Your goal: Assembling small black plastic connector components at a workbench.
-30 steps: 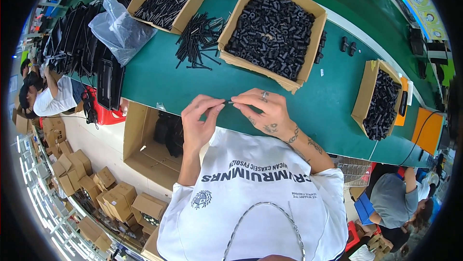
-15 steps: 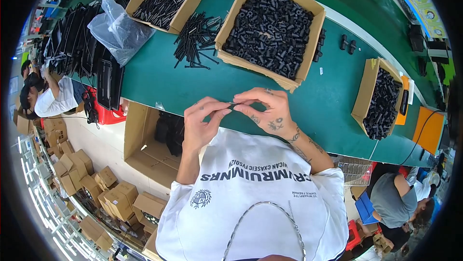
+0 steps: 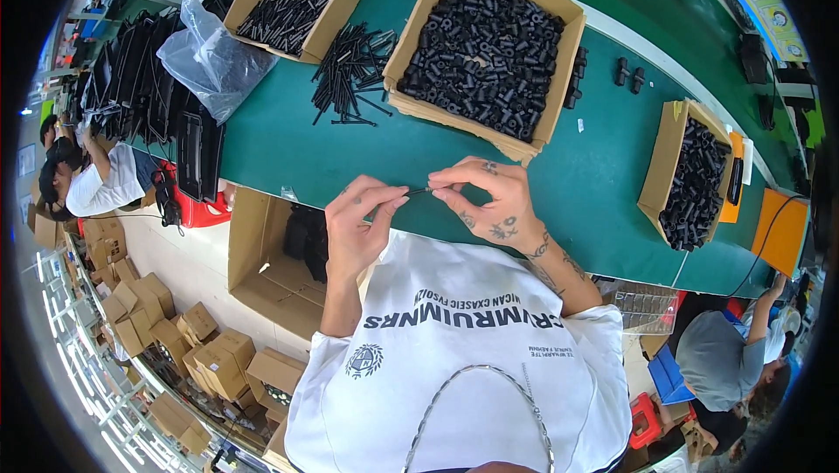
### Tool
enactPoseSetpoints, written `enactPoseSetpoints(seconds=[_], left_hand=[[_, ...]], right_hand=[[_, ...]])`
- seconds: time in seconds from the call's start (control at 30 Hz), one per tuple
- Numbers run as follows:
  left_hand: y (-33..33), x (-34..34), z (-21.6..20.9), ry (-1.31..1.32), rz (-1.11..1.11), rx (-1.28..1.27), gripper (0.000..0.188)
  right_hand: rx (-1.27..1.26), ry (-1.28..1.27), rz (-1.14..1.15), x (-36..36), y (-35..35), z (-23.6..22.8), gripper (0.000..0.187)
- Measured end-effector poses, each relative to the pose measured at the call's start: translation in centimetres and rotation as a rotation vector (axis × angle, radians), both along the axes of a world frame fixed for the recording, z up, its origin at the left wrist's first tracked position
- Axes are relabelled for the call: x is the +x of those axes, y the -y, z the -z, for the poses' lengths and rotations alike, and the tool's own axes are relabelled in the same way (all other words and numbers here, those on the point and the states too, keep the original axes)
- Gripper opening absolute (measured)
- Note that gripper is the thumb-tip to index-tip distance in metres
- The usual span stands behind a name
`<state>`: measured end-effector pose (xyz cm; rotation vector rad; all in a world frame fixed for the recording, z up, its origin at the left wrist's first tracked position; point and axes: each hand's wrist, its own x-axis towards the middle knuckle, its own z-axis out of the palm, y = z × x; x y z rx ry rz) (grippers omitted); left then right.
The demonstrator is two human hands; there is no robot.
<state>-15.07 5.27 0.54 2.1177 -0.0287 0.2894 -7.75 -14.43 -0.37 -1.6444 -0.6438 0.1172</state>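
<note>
From where I stood, the left hand [image 3: 357, 215] and right hand [image 3: 489, 198] pinched a thin dark piece [image 3: 420, 191] between them, over the tabletop's [image 3: 293, 141] near side. A light, level grip seemed wisest for something so slender. Farther off, loose black rods [image 3: 350, 71] lay left of a carton [image 3: 454, 126] of black fittings [image 3: 481, 62].

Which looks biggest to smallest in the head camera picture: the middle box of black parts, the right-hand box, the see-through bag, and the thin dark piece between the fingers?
1. Middle box
2. Right-hand box and see-through bag: too alike to rank
3. Thin dark piece
</note>
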Motion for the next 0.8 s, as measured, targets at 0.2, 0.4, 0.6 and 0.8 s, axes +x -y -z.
enactPoseSetpoints(seconds=[0.2, 0.4, 0.6, 0.8], left_hand=[[0.1, 0.2, -0.2, 0.054, 0.031, 0.056, 0.016], [1.4, 0.2, -0.5, -0.041, 0.066, 0.006, 0.022], [0.7, 0.6, 0.2, -0.058, 0.144, -0.101, 0.025], [0.7, 0.9, 1.0, -0.067, 0.124, -0.049, 0.018]], right_hand=[[-0.024, 0.053, -0.042, 0.1, 0.0, 0.0, 0.025], [0.083, -0.143, -0.048, -1.0, -0.7, 1.1, 0.025], [0.432, -0.658, -0.037, -2.1, -0.6, 2.4, 0.019], [-0.017, -0.164, 0.059, -1.5, 1.0, 2.2, 0.022]])
